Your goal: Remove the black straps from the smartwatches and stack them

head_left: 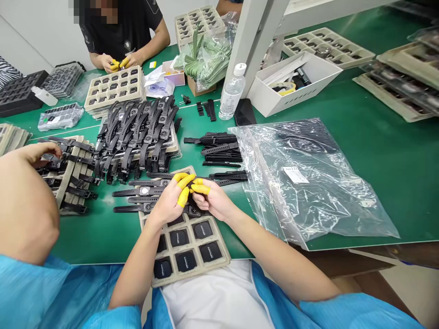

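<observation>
My left hand (169,201) and my right hand (214,198), both with yellow finger cots, meet over a beige compartment tray (198,249). Their fingertips pinch a small black watch (190,185), mostly hidden by the fingers. Square black watch cases (185,261) fill the near compartments of the tray. Across its far part lie several watches with black straps (144,191), beside and under my left hand. To the right of my hands, loose black straps (228,175) lie on the green table (113,237), partly under a clear plastic bag (308,183).
Strapped watches are heaped on stacked trays (137,132) ahead. At left, a neighbour's hand (48,153) touches another watch tray (70,178). Across the table, a person's hands (120,63) work in yellow finger cots. A bottle (233,91), phone (244,112) and white box (291,91) stand beyond the bag.
</observation>
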{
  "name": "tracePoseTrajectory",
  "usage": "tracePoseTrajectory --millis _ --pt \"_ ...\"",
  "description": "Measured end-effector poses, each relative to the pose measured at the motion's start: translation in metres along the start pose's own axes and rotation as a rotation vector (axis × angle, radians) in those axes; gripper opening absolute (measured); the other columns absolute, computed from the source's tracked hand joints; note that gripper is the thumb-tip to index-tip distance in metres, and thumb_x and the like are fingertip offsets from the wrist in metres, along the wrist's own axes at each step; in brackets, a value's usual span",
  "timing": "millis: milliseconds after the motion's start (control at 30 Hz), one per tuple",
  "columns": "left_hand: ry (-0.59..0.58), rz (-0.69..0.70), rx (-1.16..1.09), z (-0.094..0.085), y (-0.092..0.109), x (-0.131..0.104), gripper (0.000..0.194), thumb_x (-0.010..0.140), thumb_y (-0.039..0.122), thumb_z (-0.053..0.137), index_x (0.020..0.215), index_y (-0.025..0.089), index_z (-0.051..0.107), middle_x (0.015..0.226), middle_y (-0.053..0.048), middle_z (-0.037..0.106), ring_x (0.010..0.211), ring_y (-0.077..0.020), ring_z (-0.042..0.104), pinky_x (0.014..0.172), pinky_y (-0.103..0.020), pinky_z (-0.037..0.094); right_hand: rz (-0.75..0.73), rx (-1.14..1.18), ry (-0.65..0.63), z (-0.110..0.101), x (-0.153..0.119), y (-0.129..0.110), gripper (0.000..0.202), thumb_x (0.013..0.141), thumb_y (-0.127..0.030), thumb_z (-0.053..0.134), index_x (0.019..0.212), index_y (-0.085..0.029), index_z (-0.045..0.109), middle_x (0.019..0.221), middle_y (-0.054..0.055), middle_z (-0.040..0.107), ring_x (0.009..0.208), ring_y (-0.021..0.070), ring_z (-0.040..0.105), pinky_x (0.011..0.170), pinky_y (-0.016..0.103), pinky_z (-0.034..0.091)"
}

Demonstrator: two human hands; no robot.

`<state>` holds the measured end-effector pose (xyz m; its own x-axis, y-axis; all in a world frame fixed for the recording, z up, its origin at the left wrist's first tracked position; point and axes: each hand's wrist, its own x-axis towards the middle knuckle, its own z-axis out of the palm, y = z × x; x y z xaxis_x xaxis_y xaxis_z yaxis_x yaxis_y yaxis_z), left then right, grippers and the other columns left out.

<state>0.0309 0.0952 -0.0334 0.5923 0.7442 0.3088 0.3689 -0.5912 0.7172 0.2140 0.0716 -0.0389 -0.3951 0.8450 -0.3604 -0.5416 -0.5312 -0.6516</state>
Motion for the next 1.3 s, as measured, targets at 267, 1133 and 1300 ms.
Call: tracePoseTrajectory --millis 267,1133,1300 --pt "-0.012 0.067 0.269 0.001 -0.002 -0.001 0.042 0.104 0.022 0.046 0.145 0.018 0.055 0.129 -0.017 0.063 0.124 -0.0281 0.062 0.104 -0.045 0.056 0.006 -0.089 0.016 0.001 -0.002 -0.003 0.031 0.077 -0.041 0.077 0.090 -0.020 0.058 0.050 -0.012 0.041 0.040 0.0041 0.023 0.039 0.018 0.014" --pt "0.036 -0.069 0.122 -0.020 0.015 -0.002 0.054 0.103 0.024 0.050 0.157 0.026 0.042 0.141 -0.013 0.065 0.129 -0.0257 0.065 0.111 -0.043 0.054 -0.352 -0.663 0.018 -0.011 -0.006 -0.015 0.029 0.090 -0.050 0.071 0.098 -0.023 0.062 0.076 -0.001 0.065 0.064 0.0152 0.054 0.060 0.028 0.042" --pt "0.033 -0.268 0.369 -0.063 0.018 -0.027 0.043 0.100 0.025 0.054 0.144 0.024 0.057 0.118 -0.009 0.075 0.109 -0.0256 0.071 0.097 -0.039 0.059 -0.451 -1.292 -0.027 -0.023 -0.011 -0.028 0.023 0.101 -0.041 0.056 0.104 -0.022 0.069 0.091 0.004 0.069 0.073 0.0186 0.056 0.070 0.032 0.041"
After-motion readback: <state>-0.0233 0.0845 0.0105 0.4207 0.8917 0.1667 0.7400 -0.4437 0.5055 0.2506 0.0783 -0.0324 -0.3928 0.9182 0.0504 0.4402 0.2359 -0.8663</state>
